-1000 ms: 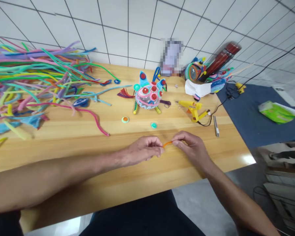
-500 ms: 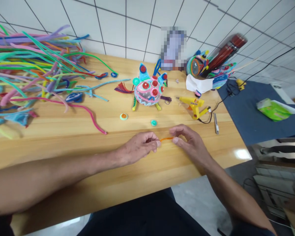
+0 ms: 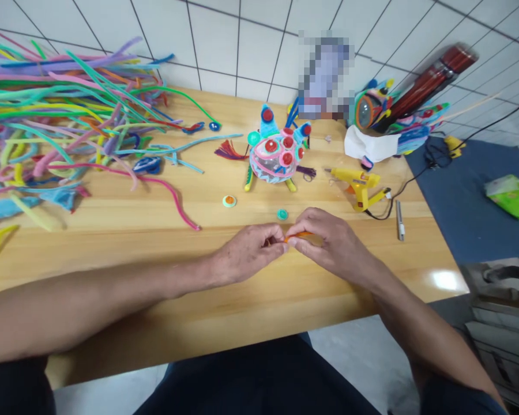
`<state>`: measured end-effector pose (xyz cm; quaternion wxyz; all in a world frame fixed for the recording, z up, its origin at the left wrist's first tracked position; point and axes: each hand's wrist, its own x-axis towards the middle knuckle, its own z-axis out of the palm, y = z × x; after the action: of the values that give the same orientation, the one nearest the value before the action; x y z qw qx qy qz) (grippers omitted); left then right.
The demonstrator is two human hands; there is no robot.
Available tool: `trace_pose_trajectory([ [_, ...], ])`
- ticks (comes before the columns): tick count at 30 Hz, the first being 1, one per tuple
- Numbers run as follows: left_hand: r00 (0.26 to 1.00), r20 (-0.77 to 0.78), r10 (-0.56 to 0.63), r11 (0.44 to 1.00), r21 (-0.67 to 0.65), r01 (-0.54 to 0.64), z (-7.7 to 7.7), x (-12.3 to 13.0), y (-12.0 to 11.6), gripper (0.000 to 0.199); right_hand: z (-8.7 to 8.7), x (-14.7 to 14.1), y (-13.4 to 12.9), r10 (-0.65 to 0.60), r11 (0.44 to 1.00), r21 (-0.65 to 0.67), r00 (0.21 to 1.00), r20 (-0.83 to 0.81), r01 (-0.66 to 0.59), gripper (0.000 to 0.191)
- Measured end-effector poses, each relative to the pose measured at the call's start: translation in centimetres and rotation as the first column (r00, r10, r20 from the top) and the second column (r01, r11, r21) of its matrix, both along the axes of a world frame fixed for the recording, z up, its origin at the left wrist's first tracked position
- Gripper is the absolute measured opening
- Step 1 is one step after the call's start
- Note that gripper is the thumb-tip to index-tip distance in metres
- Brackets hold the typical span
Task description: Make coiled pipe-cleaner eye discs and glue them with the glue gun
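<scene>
A short orange pipe cleaner (image 3: 301, 234) is pinched between both hands above the front of the wooden table. My left hand (image 3: 253, 251) grips its left end between thumb and fingers. Close against it, my right hand (image 3: 324, 239) pinches the same strip, and a loose piece shows between its fingers. Just beyond the hands lies a small green coil disc (image 3: 282, 214); to its left is a white-edged disc with an orange centre (image 3: 229, 200). Behind them stands a colourful animal figure (image 3: 274, 153) with red spots, blue ears and yellow feet.
Many coloured pipe cleaners (image 3: 90, 109) are heaped at the left. To the right lie a yellow glue gun (image 3: 358, 184) with a black cord and a utility knife (image 3: 399, 222). A red thermos (image 3: 432, 80) and a white paper (image 3: 369, 144) are at the back right.
My right hand has moved left along the orange pipe cleaner and now meets my left hand. The camera view has shifted, so the table's things appear further right.
</scene>
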<state>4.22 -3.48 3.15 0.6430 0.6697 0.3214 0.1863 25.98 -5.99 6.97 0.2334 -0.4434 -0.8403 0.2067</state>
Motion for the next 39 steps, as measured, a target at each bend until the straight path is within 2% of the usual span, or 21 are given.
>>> trace_pose_trajectory([
  [3, 0.995, 0.055, 0.079, 0.995, -0.058, -0.076, -0.4, 0.1, 0.1, 0.026, 0.1, -0.3, 0.6, -0.013, 1.000, -0.001, 1.000, -0.008, 0.013, 0.009],
  [9, 0.959, 0.137, 0.248, 0.964, -0.130, -0.231, -0.7, 0.4, 0.5, 0.027, -0.5, -0.9, 1.0, -0.176, 0.979, -0.134, 0.967, -0.184, 0.153, 0.012],
  [11, 0.962, 0.145, 0.231, 0.966, -0.147, -0.210, -0.7, 0.4, 0.5, 0.026, -0.6, -0.8, 1.0, -0.227, 0.967, -0.163, 0.950, -0.215, 0.194, 0.014],
  [14, 0.988, 0.093, 0.121, 0.981, -0.160, -0.105, -0.4, 0.3, 0.5, 0.025, -0.4, -0.3, 1.0, -0.265, 0.956, -0.190, 0.936, -0.230, 0.224, 0.014],
  [16, 0.998, 0.028, 0.061, 0.987, -0.147, -0.056, 0.0, 0.1, 0.4, 0.033, -0.4, 0.0, 0.9, -0.244, 0.960, -0.193, 0.941, -0.235, 0.200, 0.014],
  [18, 0.998, -0.008, 0.066, 0.993, -0.101, -0.066, 0.3, -0.1, 0.3, 0.036, -0.4, 0.2, 0.8, -0.189, 0.972, -0.182, 0.956, -0.226, 0.149, 0.013],
  [20, 0.997, -0.018, 0.081, 0.996, -0.039, -0.082, 0.4, -0.2, 0.3, 0.031, -0.5, 0.2, 0.7, -0.122, 0.982, -0.164, 0.974, -0.191, 0.091, 0.011],
  [23, 0.998, -0.047, 0.038, 0.999, -0.001, -0.038, 0.4, -0.3, 0.3, 0.024, -0.4, 0.0, 0.5, -0.036, 0.993, -0.115, 0.991, -0.132, 0.020, 0.012],
  [27, 0.998, -0.065, 0.011, 1.000, 0.010, -0.010, 0.2, -0.4, 0.1, 0.022, -0.2, 0.0, 0.4, -0.013, 0.994, -0.108, 0.991, -0.130, -0.001, 0.014],
  [31, 0.988, 0.055, 0.147, 0.988, 0.043, -0.150, 0.2, -0.2, 0.0, 0.020, -0.6, -0.4, 0.3, -0.155, 0.970, -0.219, 0.956, -0.248, 0.101, 0.013],
  [34, 0.947, 0.188, 0.260, 0.965, -0.009, -0.263, 0.2, 0.0, 0.0, 0.020, -1.2, -1.2, 0.1, -0.298, 0.931, -0.303, 0.901, -0.315, 0.202, 0.014],
  [36, 0.931, 0.211, 0.297, 0.955, -0.074, -0.288, 0.1, 0.1, 0.1, 0.023, -1.5, -1.6, 0.0, -0.361, 0.903, -0.361, 0.870, -0.338, 0.234, 0.016],
  [39, 0.943, 0.181, 0.280, 0.957, -0.123, -0.261, 0.1, 0.0, 0.3, 0.031, -1.4, -1.7, 0.1, -0.413, 0.869, -0.425, 0.846, -0.338, 0.255, 0.018],
])
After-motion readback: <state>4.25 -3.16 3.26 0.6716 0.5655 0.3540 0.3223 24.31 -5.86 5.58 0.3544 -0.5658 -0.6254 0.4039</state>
